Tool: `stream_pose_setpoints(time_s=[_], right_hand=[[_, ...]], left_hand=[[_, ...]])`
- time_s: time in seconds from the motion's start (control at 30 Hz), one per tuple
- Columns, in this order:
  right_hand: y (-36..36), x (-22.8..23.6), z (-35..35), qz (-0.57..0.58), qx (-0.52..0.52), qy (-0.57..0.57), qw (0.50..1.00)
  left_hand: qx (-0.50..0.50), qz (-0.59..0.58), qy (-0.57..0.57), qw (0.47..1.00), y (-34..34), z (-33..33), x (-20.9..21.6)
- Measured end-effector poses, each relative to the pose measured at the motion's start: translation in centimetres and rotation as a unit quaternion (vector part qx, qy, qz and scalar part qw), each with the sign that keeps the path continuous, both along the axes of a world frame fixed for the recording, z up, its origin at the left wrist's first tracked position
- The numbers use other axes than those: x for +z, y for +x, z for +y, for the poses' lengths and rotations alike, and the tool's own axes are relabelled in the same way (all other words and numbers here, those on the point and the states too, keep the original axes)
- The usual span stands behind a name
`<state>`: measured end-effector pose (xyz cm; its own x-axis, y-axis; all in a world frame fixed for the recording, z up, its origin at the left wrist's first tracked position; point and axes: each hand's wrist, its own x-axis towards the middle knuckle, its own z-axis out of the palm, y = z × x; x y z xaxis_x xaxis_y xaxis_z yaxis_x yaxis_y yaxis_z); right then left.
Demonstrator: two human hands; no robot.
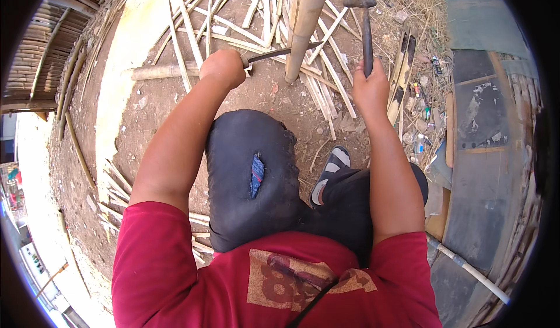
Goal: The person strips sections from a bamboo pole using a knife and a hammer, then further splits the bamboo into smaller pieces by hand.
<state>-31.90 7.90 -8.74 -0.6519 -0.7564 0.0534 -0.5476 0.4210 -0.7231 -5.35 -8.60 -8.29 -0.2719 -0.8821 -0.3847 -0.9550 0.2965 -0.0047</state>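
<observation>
My left hand [223,71] is closed round the handle of a long dark-bladed knife [277,53]. The blade points right and crosses the lower part of an upright bamboo pole [304,18]; whether it cuts into the pole I cannot tell. In my right hand [371,89] is a hammer [367,33], gripped by its dark handle with the head up, to the right of the pole and apart from the knife. The pole's lower end shows just beyond my knee, and its top runs out of view.
Split bamboo strips [265,13] lie scattered on the dirt around the pole. A short bamboo length [157,72] lies left of it. Litter [421,118] and dry straw [417,7] cover the ground at right, beside dark sheets [484,182]. A bamboo wall [46,48] stands far left.
</observation>
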Motion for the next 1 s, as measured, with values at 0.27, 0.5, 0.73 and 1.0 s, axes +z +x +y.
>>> stream_pose_setpoints(time_s=[0.27,0.5,0.73,1.0], right_hand=[[0.1,-5.9,0.7,0.064,0.028,0.092,0.993],[1.8,-5.5,0.9,0.079,0.0,-0.005,0.997],[1.4,-2.0,0.0,0.057,0.017,-0.015,0.998],[1.2,-5.6,1.1,0.092,0.031,0.143,0.985]], left_hand=[[-0.002,0.006,-0.018,1.0,-0.2,0.1,-0.2],[-0.01,0.007,-0.011,1.0,-0.2,0.2,-0.2],[0.015,0.012,-0.013,1.0,1.0,0.5,-2.7],[0.019,0.033,-0.011,0.999,0.9,-0.1,-4.1]])
